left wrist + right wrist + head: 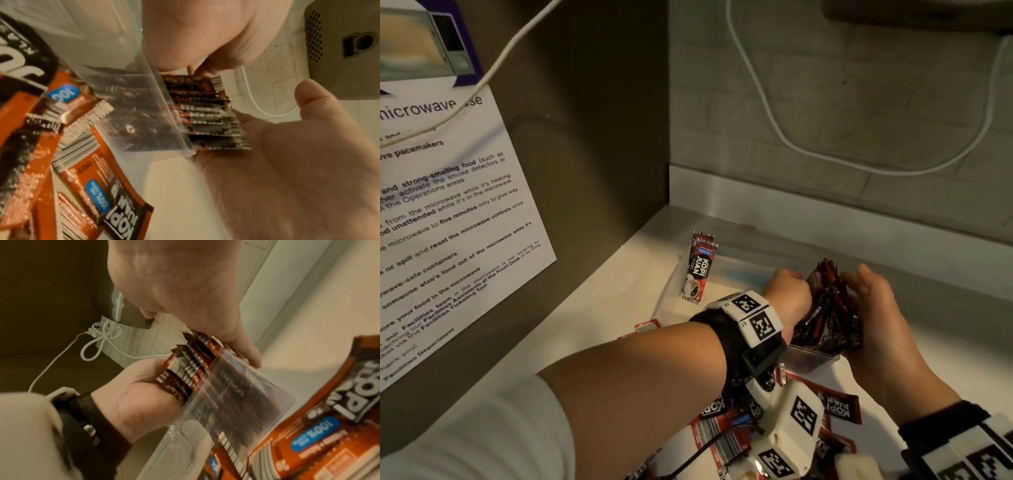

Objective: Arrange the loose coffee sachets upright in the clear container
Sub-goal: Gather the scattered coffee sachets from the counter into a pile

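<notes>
Coffee sachets (825, 305) are standing upright in the clear container (812, 360) on the table (599, 308) — both hands are squeezing the bunch. The left hand (789, 298) is pressing one side, the right hand (876, 308) the other. More loose sachets (839, 407) are lying near the container — one single sachet (697, 270) is leaning in a clear tub (743, 270) behind.

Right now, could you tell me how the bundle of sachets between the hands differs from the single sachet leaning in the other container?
The bundle of sachets is many packets pressed together; the single sachet stands alone. The bundle is gripped by the left hand and right hand in the small clear container; the single sachet is untouched. The bundle shows edges; the single sachet shows its front label. Both stand roughly upright.
</notes>
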### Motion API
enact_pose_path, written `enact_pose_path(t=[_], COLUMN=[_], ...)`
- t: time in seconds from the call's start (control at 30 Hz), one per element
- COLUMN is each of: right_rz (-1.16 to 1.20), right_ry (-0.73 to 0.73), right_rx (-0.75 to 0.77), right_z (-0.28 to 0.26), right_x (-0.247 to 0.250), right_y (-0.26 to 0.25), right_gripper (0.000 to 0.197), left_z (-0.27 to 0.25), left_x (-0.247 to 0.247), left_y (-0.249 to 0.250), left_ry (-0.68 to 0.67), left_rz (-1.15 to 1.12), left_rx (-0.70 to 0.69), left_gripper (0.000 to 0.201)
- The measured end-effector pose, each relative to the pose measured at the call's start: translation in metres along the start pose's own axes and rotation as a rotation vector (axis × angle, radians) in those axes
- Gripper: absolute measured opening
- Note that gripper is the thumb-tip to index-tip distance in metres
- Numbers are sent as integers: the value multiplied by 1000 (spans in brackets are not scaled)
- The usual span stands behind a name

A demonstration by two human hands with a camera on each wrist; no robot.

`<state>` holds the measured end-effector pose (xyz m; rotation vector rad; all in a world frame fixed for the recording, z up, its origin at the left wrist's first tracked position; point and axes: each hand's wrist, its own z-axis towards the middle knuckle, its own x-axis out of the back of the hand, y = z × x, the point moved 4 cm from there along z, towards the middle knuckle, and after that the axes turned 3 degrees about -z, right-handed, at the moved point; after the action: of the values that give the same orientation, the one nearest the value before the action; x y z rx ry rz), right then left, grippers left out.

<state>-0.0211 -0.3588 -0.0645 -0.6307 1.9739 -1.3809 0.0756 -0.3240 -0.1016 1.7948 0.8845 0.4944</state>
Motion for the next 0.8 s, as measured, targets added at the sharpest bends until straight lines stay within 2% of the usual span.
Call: enact_pose_path(t=[0.2, 0.27, 0.37, 0.5, 0.8], right_rz=[-9, -19, -34, -64, -88], right_ry=[-7, -8, -27, -28, -14], right_rx=[9, 14, 31, 43, 51], right_z=[2, 3, 2, 1, -2], right_x=[1, 2, 1, -1, -2], right_y=[2, 2, 2, 1, 0], right_gripper=[35, 35, 38, 43, 39], left_z=[-12, -15, -16, -7, -8], left_x=[-4, -6, -8, -5, -3], left_y=[8, 8, 7, 6, 8], left_ry=[-89, -93, -102, -61, -72], left_rz=[-135, -179, -214, -198, -222], left_rx=[13, 42, 109, 106, 126], left_gripper=[42, 31, 40, 43, 38])
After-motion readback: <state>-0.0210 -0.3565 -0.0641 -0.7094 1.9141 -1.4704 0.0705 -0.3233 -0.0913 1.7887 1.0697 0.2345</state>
